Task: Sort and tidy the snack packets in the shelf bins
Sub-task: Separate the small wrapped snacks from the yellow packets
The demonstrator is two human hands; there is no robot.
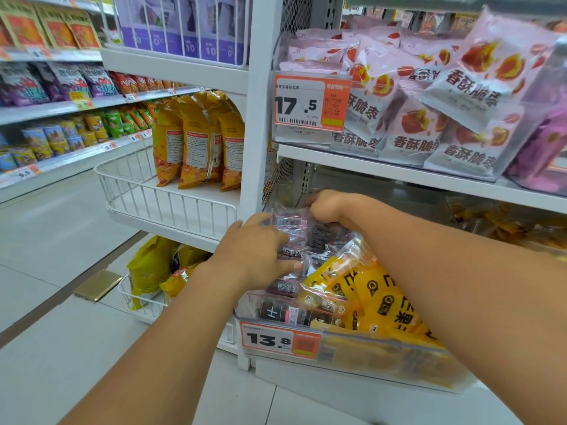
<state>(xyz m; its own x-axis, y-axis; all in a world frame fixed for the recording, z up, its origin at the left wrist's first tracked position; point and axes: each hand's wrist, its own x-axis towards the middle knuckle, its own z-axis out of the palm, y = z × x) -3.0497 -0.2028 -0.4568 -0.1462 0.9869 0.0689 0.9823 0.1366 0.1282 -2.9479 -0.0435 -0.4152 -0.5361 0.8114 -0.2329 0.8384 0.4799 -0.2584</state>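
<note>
Here, both hands were down in the lower clear bin, the one fronted by the 13.8 price tag. The left hand lay over the dark clear-wrapped packets heaped at the bin's left and rear, its fingers curled round the near end of one, thumb side toward the shelf post. The right hand reached deeper, at the back of the same heap, fingers bent down onto a packet there; whether it truly pinched it or only pressed could not be told, since the fingertips were hidden. The dark packets lay directly under and between the two hands, so the left hand was the nearer for the front ones and the right for those at the rear. Their long axes seemed to run roughly left to right across the bin, labels facing up, though the heap was jumbled and tilted. The yellow packets lay just beside, to the right, slanting toward the front. Judging by this, the next move would call for drawing the dark ones leftward, clear of the yellow.
</note>
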